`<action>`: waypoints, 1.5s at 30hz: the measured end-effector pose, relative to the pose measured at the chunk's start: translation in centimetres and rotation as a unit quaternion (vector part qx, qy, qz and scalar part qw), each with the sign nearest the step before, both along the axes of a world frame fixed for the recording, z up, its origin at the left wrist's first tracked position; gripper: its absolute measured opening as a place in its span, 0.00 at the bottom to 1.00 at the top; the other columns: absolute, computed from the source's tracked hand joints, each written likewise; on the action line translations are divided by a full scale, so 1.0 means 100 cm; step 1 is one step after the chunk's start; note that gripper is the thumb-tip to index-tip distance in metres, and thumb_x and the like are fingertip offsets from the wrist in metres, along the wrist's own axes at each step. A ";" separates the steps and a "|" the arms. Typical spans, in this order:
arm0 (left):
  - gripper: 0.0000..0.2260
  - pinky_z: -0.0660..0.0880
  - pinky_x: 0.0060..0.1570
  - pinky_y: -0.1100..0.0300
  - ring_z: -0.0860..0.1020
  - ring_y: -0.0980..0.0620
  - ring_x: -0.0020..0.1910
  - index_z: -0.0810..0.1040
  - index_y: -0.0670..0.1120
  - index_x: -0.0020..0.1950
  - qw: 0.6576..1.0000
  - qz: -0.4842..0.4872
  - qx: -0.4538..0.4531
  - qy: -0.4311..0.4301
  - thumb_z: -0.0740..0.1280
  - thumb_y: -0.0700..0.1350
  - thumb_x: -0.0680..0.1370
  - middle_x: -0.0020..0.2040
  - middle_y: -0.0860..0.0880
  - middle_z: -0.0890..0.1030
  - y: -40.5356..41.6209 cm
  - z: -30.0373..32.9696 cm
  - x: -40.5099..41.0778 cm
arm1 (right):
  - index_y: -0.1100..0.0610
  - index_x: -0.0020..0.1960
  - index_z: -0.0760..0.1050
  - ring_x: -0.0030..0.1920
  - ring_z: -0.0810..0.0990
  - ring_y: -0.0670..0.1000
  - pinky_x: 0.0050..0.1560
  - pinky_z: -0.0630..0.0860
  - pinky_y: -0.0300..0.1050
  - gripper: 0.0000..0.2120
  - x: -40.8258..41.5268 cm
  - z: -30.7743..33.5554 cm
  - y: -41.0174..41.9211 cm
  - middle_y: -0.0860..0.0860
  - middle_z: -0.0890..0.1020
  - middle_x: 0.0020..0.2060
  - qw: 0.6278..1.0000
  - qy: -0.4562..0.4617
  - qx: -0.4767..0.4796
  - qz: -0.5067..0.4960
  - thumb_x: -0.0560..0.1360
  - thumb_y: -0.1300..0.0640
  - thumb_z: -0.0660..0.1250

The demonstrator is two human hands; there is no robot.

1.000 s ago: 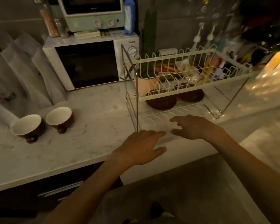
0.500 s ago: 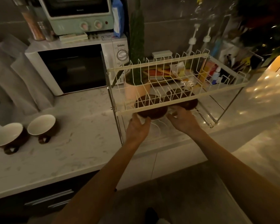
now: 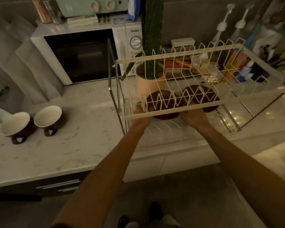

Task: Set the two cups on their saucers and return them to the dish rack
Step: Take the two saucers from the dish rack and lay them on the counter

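Two brown saucers lie on the lower tier of the white wire dish rack (image 3: 245, 100). My left hand (image 3: 141, 116) reaches under the upper tier and grips the left edge of the left saucer (image 3: 163, 102). My right hand (image 3: 193, 117) holds the front edge of the right saucer (image 3: 202, 94). The rack's front bar hides most of my fingers. Two cups, cream inside and brown outside, rest tilted on the marble counter far to the left, the left cup (image 3: 15, 123) beside the right cup (image 3: 48, 116), handles toward me.
A white microwave (image 3: 79, 55) stands behind the counter with a green oven on top. A potted cactus (image 3: 150, 79) sits right behind the rack. Bottles and packets crowd the back right. The counter edge (image 3: 72, 171) runs below the cups.
Both hands moved forward from the rack's front edge, under the upper tier, and closed on the saucers. The camera came closer and shifted right.
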State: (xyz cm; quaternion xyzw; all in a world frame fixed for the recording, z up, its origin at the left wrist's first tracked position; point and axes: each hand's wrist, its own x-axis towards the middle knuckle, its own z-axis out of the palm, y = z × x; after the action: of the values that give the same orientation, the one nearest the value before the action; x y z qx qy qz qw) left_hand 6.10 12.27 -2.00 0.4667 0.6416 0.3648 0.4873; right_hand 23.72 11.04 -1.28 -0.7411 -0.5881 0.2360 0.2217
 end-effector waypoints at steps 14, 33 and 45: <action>0.13 0.74 0.30 0.61 0.74 0.49 0.32 0.73 0.43 0.37 0.983 0.028 0.004 -0.179 0.61 0.27 0.76 0.34 0.45 0.74 0.020 -0.023 0.000 | 0.71 0.52 0.78 0.55 0.80 0.68 0.58 0.75 0.64 0.11 0.004 -0.020 0.012 0.69 0.82 0.49 0.993 0.097 0.061 -0.034 0.74 0.64 0.71; 0.15 0.80 0.28 0.61 0.81 0.44 0.50 0.76 0.44 0.56 0.977 0.029 -0.066 -0.202 0.59 0.28 0.76 0.49 0.47 0.79 -0.031 0.021 0.012 | 0.60 0.62 0.76 0.38 0.86 0.57 0.39 0.85 0.57 0.14 0.021 -0.010 -0.018 0.59 0.84 0.48 0.984 0.154 0.031 -0.086 0.77 0.60 0.67; 0.19 0.82 0.34 0.58 0.82 0.47 0.48 0.71 0.54 0.48 0.964 -0.072 -0.089 -0.238 0.66 0.29 0.73 0.50 0.48 0.78 -0.102 0.027 -0.020 | 0.55 0.61 0.77 0.39 0.83 0.52 0.21 0.77 0.39 0.13 0.021 0.006 -0.073 0.56 0.82 0.50 0.987 0.148 -0.036 -0.049 0.80 0.52 0.63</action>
State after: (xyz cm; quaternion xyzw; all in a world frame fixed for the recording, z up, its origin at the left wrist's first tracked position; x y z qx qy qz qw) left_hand 4.05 2.07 0.70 0.3662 0.5016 0.3705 0.6907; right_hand 25.84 3.76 -0.71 -0.7331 -0.5031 0.3535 0.2907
